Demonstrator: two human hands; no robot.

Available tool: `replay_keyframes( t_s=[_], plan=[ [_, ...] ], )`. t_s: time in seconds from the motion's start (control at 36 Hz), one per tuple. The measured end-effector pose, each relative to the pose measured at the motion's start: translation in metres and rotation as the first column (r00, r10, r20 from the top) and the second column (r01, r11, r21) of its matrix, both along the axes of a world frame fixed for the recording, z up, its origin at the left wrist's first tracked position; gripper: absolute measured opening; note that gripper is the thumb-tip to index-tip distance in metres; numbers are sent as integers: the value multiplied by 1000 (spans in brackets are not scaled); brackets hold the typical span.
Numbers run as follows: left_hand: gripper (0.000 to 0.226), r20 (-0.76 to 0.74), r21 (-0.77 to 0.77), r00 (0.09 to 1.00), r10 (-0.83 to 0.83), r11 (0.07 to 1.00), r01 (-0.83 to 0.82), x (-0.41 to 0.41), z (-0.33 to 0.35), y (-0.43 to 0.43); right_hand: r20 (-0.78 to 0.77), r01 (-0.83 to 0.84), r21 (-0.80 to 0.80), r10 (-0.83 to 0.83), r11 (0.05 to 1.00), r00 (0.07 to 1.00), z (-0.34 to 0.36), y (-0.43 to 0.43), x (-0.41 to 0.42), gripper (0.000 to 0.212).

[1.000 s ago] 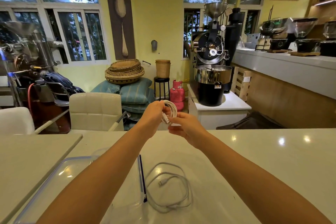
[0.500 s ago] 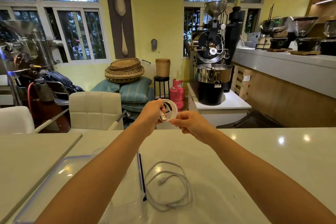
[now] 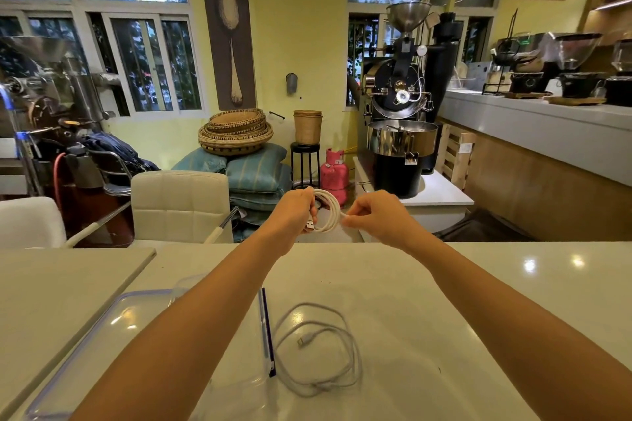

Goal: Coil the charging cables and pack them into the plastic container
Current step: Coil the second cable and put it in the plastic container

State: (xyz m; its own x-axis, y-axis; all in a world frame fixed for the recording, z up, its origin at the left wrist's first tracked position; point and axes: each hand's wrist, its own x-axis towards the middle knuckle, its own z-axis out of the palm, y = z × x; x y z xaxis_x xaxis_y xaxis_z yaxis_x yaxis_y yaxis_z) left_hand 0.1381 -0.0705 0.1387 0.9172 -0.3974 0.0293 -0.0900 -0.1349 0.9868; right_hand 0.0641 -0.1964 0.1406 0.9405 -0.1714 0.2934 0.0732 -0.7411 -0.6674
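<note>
My left hand (image 3: 297,212) grips a small coil of white charging cable (image 3: 329,212) held up over the far edge of the white table (image 3: 461,301); a USB plug sticks out below the fingers. My right hand (image 3: 371,215) pinches the cable's free end at the coil's right side. A second white cable (image 3: 318,352) lies in loose loops on the table near me. The clear plastic container (image 3: 113,325) with a blue-edged rim sits at the near left, partly hidden by my left forearm.
Two white chairs (image 3: 179,205) stand behind the table's far edge. A second tabletop (image 3: 58,287) adjoins on the left. A coffee roaster (image 3: 402,133) and a pink gas cylinder (image 3: 333,174) stand beyond, with a grey counter (image 3: 547,133) along the right.
My right hand has moved right, away from the left hand, drawing the cable end out to the coil's right side. The coil has turned so the USB plug hangs lower.
</note>
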Motion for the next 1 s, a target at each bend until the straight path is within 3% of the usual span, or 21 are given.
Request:
replay_keyframes(
  t_s=[0.11, 0.28, 0.33, 0.44, 0.61, 1.0],
  plan=[
    [45, -5, -16, 1000, 7, 1000, -7, 0, 1, -1, 115, 33, 3, -33, 999, 993, 1, 4, -4, 14],
    [42, -51, -76, 999, -16, 997, 12, -2, 5, -1, 209, -40, 278, -20, 960, 978, 1, 10, -10, 8],
    [42, -65, -90, 997, -31, 996, 25, -2, 4, 0, 210, -97, 388, 15, 917, 978, 3, 11, -12, 4],
    [41, -80, -105, 996, -41, 994, 33, -1, 2, 3, 192, -228, 572, 142, 788, 971, 5, 8, -12, 17],
    [41, -91, -149, 995, -48, 988, 34, -2, 1, 5, 176, -306, 698, 259, 647, 950, -3, 3, -9, 17],
    [40, -194, -209, 977, -89, 977, 48, -2, -4, 1, 148, -141, 649, 58, 748, 987, -32, 15, 7, 17]
  ],
)
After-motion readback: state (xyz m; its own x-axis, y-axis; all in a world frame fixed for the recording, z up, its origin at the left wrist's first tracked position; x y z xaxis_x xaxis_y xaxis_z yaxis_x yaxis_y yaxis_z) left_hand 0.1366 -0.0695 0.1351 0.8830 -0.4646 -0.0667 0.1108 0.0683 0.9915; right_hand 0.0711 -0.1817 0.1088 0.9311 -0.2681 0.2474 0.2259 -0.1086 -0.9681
